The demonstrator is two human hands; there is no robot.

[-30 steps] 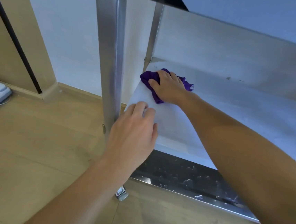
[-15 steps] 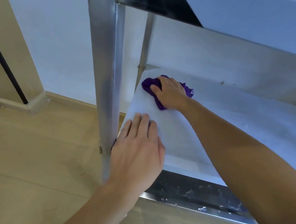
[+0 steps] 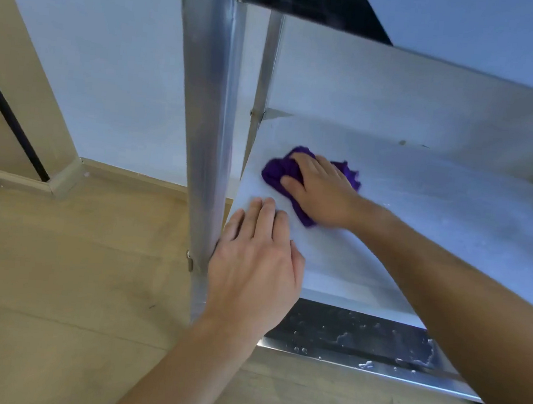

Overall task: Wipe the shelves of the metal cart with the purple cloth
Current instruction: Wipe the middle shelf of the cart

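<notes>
The crumpled purple cloth point(image 3: 279, 172) lies near the left end of the metal cart's lower shelf point(image 3: 436, 211). My right hand point(image 3: 321, 191) presses flat on top of the cloth, fingers pointing left, and hides most of it. My left hand point(image 3: 254, 265) rests palm down on the shelf's front left corner, fingers together, beside the front post point(image 3: 207, 131), holding nothing. The two hands are a short gap apart.
The cart's back post point(image 3: 266, 71) and the upper shelf's underside point(image 3: 310, 1) close in the space above. The front rim point(image 3: 359, 344) of the shelf shows water drops. Wooden floor point(image 3: 56, 279) spreads to the left, with a white wall and skirting behind.
My right hand has drawn the cloth from the back left corner toward the front. My left hand has settled flat on the shelf corner. The view has shifted.
</notes>
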